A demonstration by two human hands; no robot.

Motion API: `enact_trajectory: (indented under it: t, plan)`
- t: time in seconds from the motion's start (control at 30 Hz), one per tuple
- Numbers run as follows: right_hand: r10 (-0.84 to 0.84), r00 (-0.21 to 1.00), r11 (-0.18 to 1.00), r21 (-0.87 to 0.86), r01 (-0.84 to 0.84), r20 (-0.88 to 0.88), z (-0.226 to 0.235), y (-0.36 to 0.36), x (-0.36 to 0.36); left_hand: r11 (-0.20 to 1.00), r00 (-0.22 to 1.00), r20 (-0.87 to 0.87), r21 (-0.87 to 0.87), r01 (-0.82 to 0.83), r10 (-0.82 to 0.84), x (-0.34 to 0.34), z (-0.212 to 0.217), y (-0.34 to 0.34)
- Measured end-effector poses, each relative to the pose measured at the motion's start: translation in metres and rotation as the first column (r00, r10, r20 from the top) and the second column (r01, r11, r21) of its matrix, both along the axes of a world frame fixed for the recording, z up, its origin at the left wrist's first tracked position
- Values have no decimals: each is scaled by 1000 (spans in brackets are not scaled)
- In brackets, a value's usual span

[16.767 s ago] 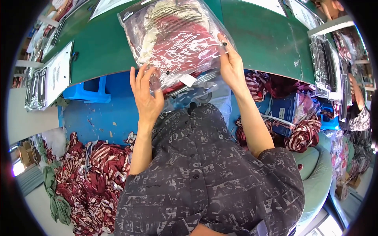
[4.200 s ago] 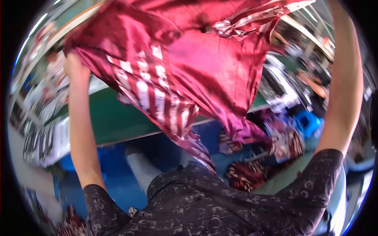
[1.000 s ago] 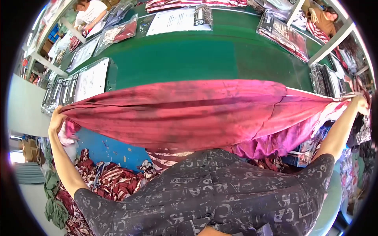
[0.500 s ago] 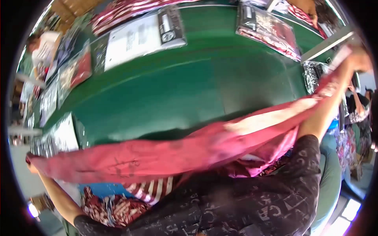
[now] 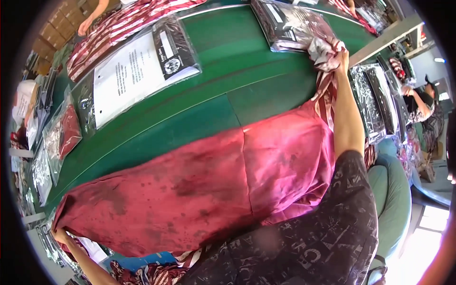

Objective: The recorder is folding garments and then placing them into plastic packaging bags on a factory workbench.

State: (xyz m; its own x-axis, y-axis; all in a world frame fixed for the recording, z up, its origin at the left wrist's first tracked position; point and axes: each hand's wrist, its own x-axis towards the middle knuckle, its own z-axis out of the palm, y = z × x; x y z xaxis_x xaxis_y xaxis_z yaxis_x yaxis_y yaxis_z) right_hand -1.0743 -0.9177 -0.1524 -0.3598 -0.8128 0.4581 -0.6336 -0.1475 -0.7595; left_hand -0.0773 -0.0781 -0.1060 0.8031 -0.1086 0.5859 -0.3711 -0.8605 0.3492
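Observation:
A long red cloth (image 5: 199, 180) with dark blotches and a seam across it is stretched between my hands over the green table (image 5: 213, 118). My left hand (image 5: 61, 236) is closed on its near left corner. Over to the far right, my right hand (image 5: 341, 61) grips a bunched whitish-pink end, with a striped part (image 5: 326, 102) hanging below it. That bunched end is against a bagged folded garment (image 5: 294, 26). Beneath the near edge of the cloth, patterned red-and-white fabric (image 5: 149, 274) lies close to my body.
A white printed sheet in a clear bag (image 5: 128, 73) lies at the far left, beside striped fabric (image 5: 118, 28). Bagged garments (image 5: 61, 130) line the left side, and more black packs (image 5: 373, 102) sit right of a pale metal bar (image 5: 387, 40). Other people work at the far edge and right.
The red cloth has gone from a narrow, blurred strip to a broad spread panel. My right hand has moved left and inward; my left hand has dropped lower and slightly right.

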Motion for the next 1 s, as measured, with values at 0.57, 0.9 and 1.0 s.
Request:
enact_trajectory:
  t: [0.57,0.9,1.0]
  plan:
    - [171,636,969,244,28,-752,48,3,12,969,927,-333,113,218,-170,-97,-69,-135]
    - [-484,860,802,-474,363,-161,165,-87,93,982,991,-63,159,-104,115,65,-22,22]
    - [-333,874,857,-499,125,-354,160,-142,142,953,968,25,174,-249,248,94,8,21]
